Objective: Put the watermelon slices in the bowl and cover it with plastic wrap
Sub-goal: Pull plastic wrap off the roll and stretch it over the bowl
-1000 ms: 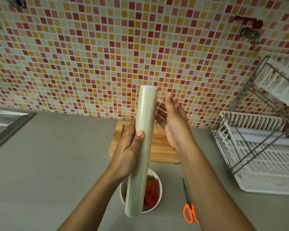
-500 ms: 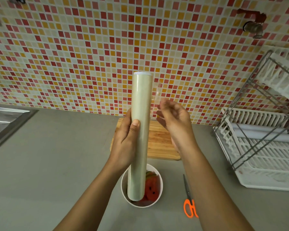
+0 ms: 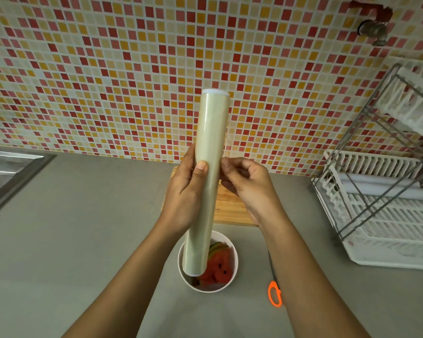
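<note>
The left hand [image 3: 186,196] grips the roll of plastic wrap [image 3: 209,181] around its middle, thumb laid across the front. It holds the roll nearly upright above the bowl [image 3: 235,269], so the roll's lower end hides part of the bowl's opening. The right hand [image 3: 247,184] has its fingers curled, with the fingertips against the roll's right edge. The film is too clear to tell whether a loose edge is pinched there.

The roll looks light and stiff along its core, so one hand around the middle should steady it. The film itself is likely thin, clingy and quick to fold onto itself, so it is best taken by a wide stretch of its free edge and pulled evenly. The watermelon slices [image 3: 219,267] already lie in the bowl; they are wet and soft, but nothing more seems to need doing to them.

The bowl stands on a smooth grey counter [image 3: 71,240], just in front of a wooden cutting board [image 3: 232,211]. Orange-handled scissors [image 3: 275,292] lie near the bowl on its right. A white dish rack [image 3: 381,215] stands farther right, a steel sink [image 3: 7,172] sits at the left, and a mosaic tiled wall [image 3: 108,81] with a tap [image 3: 374,30] rises behind.
</note>
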